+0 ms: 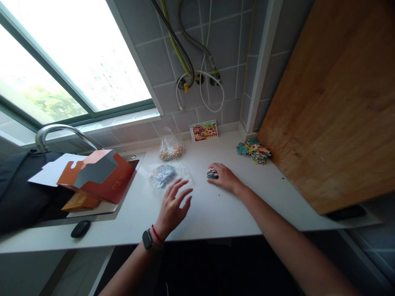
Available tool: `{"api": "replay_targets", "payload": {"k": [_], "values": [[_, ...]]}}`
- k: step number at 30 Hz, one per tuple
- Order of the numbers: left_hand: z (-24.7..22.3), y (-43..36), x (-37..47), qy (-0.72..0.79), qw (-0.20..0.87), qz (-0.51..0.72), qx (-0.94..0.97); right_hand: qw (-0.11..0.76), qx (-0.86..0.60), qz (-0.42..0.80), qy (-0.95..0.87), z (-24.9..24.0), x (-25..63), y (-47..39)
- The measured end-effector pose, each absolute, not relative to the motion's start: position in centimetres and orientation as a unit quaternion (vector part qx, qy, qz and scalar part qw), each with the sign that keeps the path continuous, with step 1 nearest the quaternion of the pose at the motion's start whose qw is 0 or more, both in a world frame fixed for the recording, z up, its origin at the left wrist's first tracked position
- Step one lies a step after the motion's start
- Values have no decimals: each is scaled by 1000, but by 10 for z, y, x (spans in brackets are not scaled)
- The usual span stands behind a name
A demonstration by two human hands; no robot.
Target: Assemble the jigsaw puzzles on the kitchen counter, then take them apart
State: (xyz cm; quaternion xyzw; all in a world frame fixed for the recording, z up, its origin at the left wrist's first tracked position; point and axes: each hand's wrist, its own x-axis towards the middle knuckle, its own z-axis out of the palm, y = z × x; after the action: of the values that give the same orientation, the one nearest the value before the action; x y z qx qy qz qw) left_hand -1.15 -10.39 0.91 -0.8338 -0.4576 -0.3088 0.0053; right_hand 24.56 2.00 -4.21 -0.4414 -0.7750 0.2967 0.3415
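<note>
My right hand (224, 177) is closed around a small stack of puzzle pieces (212, 173) on the white counter (234, 213). With its fingers spread and nothing in them, my left hand (174, 205) hovers over the counter, just in front of a clear bag of bluish pieces (163, 175). Behind that bag stands another clear bag with orange and pale pieces (170, 152). A picture card (204, 130) of a red barn leans on the tiled wall. To the right lies a loose pile of colourful puzzle pieces (254, 151).
An open orange box (101, 176) and a black bag (21, 185) cover the sink at left, beside a faucet (64, 128). A black mouse-like object (80, 229) lies near the front edge. A large wooden board (333, 107) leans at right. Hoses hang above.
</note>
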Motion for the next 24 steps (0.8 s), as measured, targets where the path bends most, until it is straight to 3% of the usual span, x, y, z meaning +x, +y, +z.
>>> {"api": "replay_targets", "payload": {"k": [5, 11, 18, 24], "values": [[31, -104, -77, -592, 153, -277, -742, 369, -386, 465, -706, -22, 238, 2], [50, -90, -86, -638, 78, -262, -720, 220, -228, 637, -702, -4, 176, -35], [83, -99, -73, -642, 94, -250, -719, 329, -232, 842, -359, 4, 93, -32], [82, -110, -73, -636, 53, -204, -742, 468, -271, 818, -195, 11, 76, -3]]}}
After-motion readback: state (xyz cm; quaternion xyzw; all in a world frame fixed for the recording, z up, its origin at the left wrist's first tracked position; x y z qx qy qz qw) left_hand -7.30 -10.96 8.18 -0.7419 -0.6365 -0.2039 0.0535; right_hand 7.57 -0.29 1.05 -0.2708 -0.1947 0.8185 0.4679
